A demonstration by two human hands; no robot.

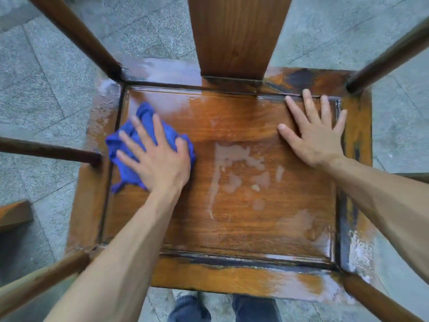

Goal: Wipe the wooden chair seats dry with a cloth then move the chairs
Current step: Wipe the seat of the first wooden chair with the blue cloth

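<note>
- My left hand [160, 159] lies flat on the crumpled blue cloth [130, 145], fingers [139, 131] spread over it and pressing it down onto the left part of the brown wooden chair seat [232, 126]; I am not pinching the cloth, only holding it under my palm.
- My right hand [315, 133] is bare, its fingers fanned wide and laid flat on the far right part of the seat panel, near the back-right post; it looks to be steadying me or the chair.
- The seat is far from dry, by my judgement: pale puddles and streaks [234, 163] of water sit in the middle of the panel, between my two hands.
- More wet sheen lies along the far left rim by the flat wooden back splat [239, 36], and on the near right corner of the frame [357, 254].
- The dark grooves round the inset panel also look damp.
- So I take it the wiping is at an early stage on this chair: the middle, the rim and the corners are all left.
- Moving the chair has not begun; it stands on the grey stone paving [58, 77] with my feet just in front of it.
- A corner of another wooden piece [14, 214] shows at the left edge; I cannot tell what it is.
</note>
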